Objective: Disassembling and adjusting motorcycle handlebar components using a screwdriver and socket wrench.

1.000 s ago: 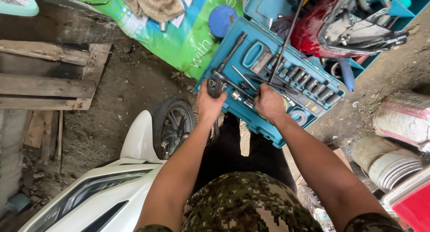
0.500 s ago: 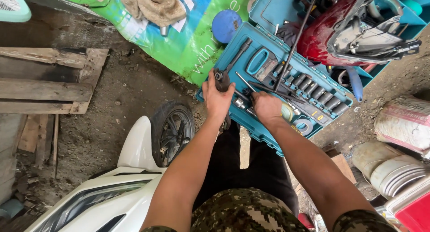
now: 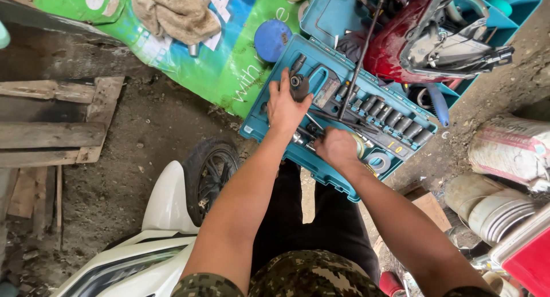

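Head view: sockets in blue tool case.

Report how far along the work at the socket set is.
Done: the teal socket case lies open on the ground. In hand: the left hand grips a dark ratchet-like tool above the case, while the right hand rests on the near tray. Left: the row of sockets sits in its slots; the scooter wheel is untouched.

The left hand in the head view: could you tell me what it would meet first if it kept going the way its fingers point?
The left hand already touches a dark socket piece; straight beyond looks to be the blue tool case's far rim, though depth is unclear.
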